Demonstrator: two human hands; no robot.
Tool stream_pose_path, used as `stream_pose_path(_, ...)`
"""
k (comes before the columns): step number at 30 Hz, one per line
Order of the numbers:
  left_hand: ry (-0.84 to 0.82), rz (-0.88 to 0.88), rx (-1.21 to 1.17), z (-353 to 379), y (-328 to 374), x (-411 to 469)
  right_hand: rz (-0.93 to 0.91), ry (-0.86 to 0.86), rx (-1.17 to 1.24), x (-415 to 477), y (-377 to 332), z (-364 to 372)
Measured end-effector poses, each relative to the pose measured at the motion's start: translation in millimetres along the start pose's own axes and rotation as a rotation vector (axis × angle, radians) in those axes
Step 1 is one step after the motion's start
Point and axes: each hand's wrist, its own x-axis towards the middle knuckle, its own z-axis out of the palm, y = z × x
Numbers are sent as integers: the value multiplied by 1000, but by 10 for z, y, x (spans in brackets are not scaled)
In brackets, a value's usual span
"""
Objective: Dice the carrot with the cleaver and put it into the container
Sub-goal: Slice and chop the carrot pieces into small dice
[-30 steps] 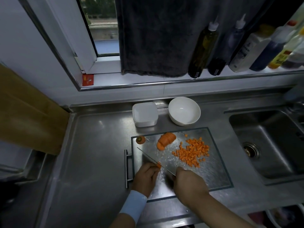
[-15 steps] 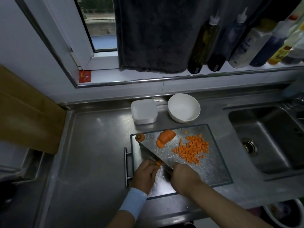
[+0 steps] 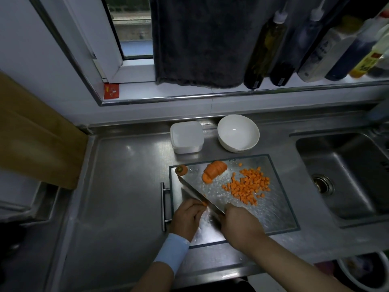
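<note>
On the glass cutting board [image 3: 273, 209] my right hand [image 3: 240, 225] grips the handle of the cleaver [image 3: 195, 193], whose blade runs up-left. My left hand [image 3: 187, 216] curls its fingers over a small carrot piece [image 3: 203, 203] beside the blade. A fanned stack of carrot slices [image 3: 214, 170] lies at the board's far side, the carrot top [image 3: 181, 169] sits at its far-left corner, and a pile of carrot dice [image 3: 248, 186] covers the right. A square white container [image 3: 187, 137] and a white bowl [image 3: 238, 132] stand behind the board.
The steel counter [image 3: 126, 186] stretches to the left. A sink [image 3: 347, 175] lies to the right. Several bottles [image 3: 265, 45] and a dark towel [image 3: 200, 39] sit on the window ledge. A wooden board [image 3: 31, 133] leans at the far left.
The cleaver blade tilted and shifted, its tip now reaching nearer the carrot top. The camera moved slightly; both hands stay at the board's near-left part.
</note>
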Motion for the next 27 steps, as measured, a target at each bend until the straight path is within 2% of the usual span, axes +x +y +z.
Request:
stream_pose_path(9, -9, -13, -10, 5, -1, 8, 18, -25, -60, -100, 71, -21)
stream_pose_path(18, -33, -16, -4, -24, 37, 13, 61, -110, 46, 184, -8, 73)
stream_pose_path(27, -90, -20, 54, -48, 54, -15, 22, -72, 58, 220, -60, 117)
